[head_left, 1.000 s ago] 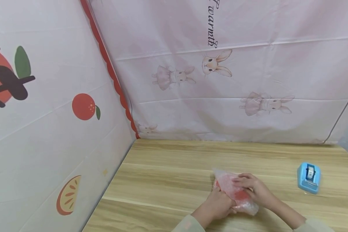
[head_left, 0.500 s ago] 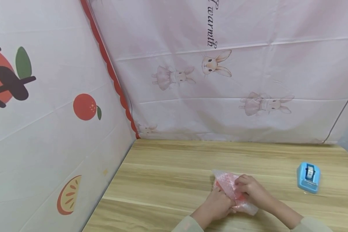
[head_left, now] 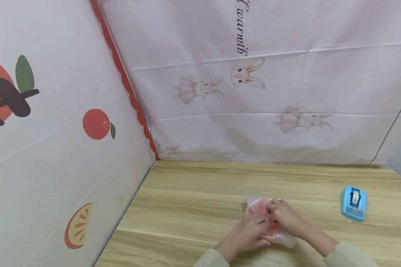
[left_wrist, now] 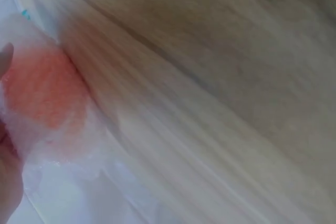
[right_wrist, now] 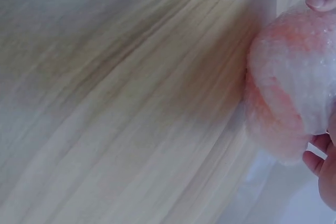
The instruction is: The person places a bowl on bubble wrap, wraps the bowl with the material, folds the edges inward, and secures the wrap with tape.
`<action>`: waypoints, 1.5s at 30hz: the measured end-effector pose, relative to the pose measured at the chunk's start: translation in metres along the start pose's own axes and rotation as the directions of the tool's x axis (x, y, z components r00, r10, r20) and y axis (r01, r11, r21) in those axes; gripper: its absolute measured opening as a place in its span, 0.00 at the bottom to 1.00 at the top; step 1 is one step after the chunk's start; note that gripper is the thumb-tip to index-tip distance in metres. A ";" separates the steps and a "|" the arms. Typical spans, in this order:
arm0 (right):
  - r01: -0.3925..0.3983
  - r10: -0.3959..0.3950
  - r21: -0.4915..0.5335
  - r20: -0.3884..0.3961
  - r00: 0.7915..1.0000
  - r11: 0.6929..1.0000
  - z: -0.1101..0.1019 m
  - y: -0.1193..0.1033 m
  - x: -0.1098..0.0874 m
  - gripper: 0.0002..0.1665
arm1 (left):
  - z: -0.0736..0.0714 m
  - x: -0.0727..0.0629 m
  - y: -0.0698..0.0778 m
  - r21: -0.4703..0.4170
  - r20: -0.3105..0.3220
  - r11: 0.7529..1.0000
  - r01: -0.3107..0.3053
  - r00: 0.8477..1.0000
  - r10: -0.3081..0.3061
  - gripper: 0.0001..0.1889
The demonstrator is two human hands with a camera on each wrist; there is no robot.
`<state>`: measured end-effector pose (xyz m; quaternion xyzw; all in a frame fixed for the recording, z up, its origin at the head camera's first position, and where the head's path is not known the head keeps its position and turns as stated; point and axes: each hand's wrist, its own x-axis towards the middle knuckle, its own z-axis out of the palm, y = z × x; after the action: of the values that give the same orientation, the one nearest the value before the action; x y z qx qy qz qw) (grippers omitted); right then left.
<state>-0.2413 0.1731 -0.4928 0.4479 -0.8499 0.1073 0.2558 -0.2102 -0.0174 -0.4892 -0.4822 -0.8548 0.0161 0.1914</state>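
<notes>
A pinkish-red thing wrapped in clear bubble wrap [head_left: 258,204] lies on the wooden table in front of me. Its own kind is hidden by the wrap. My left hand [head_left: 245,233] holds the near left side of the bundle, fingers bent over the top. From the right, my right hand [head_left: 285,217] pinches the top of the wrap with curled fingers. The red bundle [left_wrist: 44,87] shows at the edge of the left wrist view beside part of that hand. In the right wrist view, overlapping layers of wrap [right_wrist: 281,85] show around the red, with fingertips [right_wrist: 314,162] at its lower edge.
A blue tape dispenser [head_left: 353,204] with a roll of clear tape stands to the right on the wood-grain table [head_left: 187,185]. A rabbit-print cloth [head_left: 220,137] hangs behind the table, and a fruit-print cloth [head_left: 127,178] hangs along the left side.
My left hand's fingers have come from under the wrap's flap to its top. My right hand has shifted slightly left, its fingers curling onto the wrap.
</notes>
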 end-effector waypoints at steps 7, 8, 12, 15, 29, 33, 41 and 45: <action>-0.009 0.009 0.000 0.030 0.999 1.000 -0.002 -0.003 0.004 0.12 | -0.001 0.001 -0.002 0.040 -0.048 0.999 -0.006 0.999 0.008 0.28; -0.008 0.008 -0.002 0.034 0.999 1.000 -0.003 -0.003 0.004 0.11 | -0.001 0.001 -0.002 0.072 -0.007 0.997 -0.011 1.000 0.011 0.27; -0.005 0.006 -0.007 0.072 0.997 1.000 -0.003 -0.003 0.005 0.10 | -0.002 0.005 -0.001 0.182 0.166 0.983 -0.031 0.986 0.001 0.24; -0.006 0.008 -0.023 0.096 0.995 1.000 -0.004 -0.003 0.006 0.10 | -0.002 0.008 0.000 0.201 0.239 0.979 -0.013 0.970 -0.036 0.22; 0.033 -0.032 -0.003 0.156 0.987 0.999 -0.012 -0.001 0.004 0.18 | -0.005 0.015 0.003 0.198 0.325 0.980 0.019 0.942 -0.084 0.21; 0.028 -0.028 0.004 0.163 0.986 1.000 -0.012 -0.001 0.002 0.19 | -0.007 0.015 0.003 0.214 0.325 0.977 0.006 0.942 -0.077 0.20; -0.021 0.019 0.010 0.137 0.990 1.000 -0.013 -0.002 0.001 0.19 | -0.006 0.015 0.003 0.217 0.299 0.976 -0.005 0.952 -0.061 0.19; -0.084 0.082 0.107 0.026 0.996 0.991 -0.011 -0.004 -0.006 0.13 | -0.002 0.016 0.003 0.214 0.317 0.977 0.013 0.945 -0.082 0.20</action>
<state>-0.2316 0.1791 -0.4867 0.4264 -0.8635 0.1588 0.2175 -0.2146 -0.0026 -0.4825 -0.4292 -0.8797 0.1799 0.0982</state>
